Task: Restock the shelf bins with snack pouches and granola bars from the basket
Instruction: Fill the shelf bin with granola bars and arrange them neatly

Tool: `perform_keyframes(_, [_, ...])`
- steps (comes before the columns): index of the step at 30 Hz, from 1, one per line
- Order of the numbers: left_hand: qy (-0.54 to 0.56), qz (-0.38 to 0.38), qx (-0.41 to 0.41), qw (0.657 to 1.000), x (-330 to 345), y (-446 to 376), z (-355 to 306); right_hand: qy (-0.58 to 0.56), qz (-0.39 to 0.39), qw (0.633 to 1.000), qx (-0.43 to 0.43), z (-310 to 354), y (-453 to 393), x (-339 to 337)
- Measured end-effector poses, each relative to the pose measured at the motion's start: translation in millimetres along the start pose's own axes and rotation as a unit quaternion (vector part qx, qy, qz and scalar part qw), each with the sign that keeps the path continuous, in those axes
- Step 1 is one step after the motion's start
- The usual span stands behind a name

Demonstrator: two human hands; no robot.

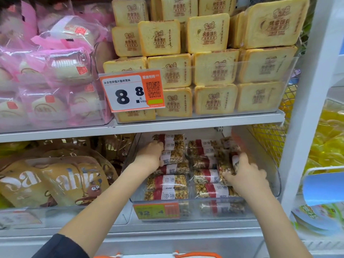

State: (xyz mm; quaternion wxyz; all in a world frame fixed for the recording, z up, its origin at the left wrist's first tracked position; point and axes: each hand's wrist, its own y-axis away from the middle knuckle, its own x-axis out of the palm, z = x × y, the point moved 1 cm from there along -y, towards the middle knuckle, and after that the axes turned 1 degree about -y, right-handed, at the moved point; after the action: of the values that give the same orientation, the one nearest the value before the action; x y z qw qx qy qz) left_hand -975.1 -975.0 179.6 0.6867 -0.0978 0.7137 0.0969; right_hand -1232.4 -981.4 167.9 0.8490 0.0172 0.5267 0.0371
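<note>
Both hands are inside the clear plastic bin (275,175) on the lower shelf. Left hand (149,157): fingers curled over the left-column granola bars (167,181), pressing the stack near its back; fingertips hidden behind the bars. Right hand (245,174): fingers and thumb pinch an upright bar (226,169) at the bin's right side, just beside the middle column. Bars: oblong, glossy clear wrap, red-and-white band, lumpy nut-and-seed texture. Tan snack pouches (55,179) sit in the neighbouring bin to the left. An orange basket rim (195,255) shows at the bottom edge.
</note>
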Motion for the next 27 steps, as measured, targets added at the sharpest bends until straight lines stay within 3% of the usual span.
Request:
perform_keyframes(3, [0.031, -0.013, 0.002, 0.999, 4.2, 5.6, 1.8, -0.04, -0.054, 0.998, -0.019, -5.1, -2.0, -1.8])
perform_keyframes(8, [0.159, -0.178, 0.084, 0.967, 2.3, 42.3, -8.0, -0.237, -0.164, 0.953, -0.094, -3.5, 10.4, -21.0])
perform_keyframes(11, [0.287, -0.179, 0.116, 0.934, -1.9, 63.2, -24.2, -0.403, -0.07, 0.907, -0.098, 6.0, 18.0, -27.7])
perform_keyframes(14, [0.386, -0.168, 0.105, 0.901, -6.2, 73.6, -34.7, -0.556, 0.065, 0.826, -0.066, 17.3, 20.8, -18.2])
perform_keyframes(16, [0.361, -0.185, 0.142, 0.903, -9.2, 78.8, -35.9, -0.61, 0.113, 0.783, -0.043, 23.7, 20.8, -14.4])
perform_keyframes(18, [0.275, -0.207, 0.198, 0.918, -11.2, 79.2, -31.0, -0.621, 0.141, 0.771, -0.027, 29.7, 20.8, -10.4])
perform_keyframes(20, [0.173, -0.212, 0.217, 0.937, -15.0, 74.8, -17.8, -0.616, 0.166, 0.77, -0.018, 36.6, 19.7, -2.4])
perform_keyframes(22, [0.105, -0.157, 0.206, 0.96, -19.3, 67.3, -0.1, -0.608, 0.202, 0.768, -0.012, 46.0, 17.7, 7.2])
perform_keyframes(23, [0.076, -0.115, 0.196, 0.971, -21.0, 64.1, 8.4, -0.58, 0.208, 0.787, -0.023, 50.6, 16.5, 12.7])
perform_keyframes(25, [-0.018, -0.048, 0.174, 0.983, -20.7, 60.4, 19.4, -0.398, 0.153, 0.898, -0.111, 53.8, 10.3, 21.5])
perform_keyframes(26, [-0.083, -0.034, 0.168, 0.982, -18.4, 59.1, 21.5, -0.295, 0.116, 0.935, -0.159, 53.5, 7.7, 24.9])
perform_keyframes(27, [-0.145, -0.028, 0.165, 0.975, -15.3, 57.7, 21.3, -0.229, 0.083, 0.95, -0.196, 53.2, 5.9, 28.4])
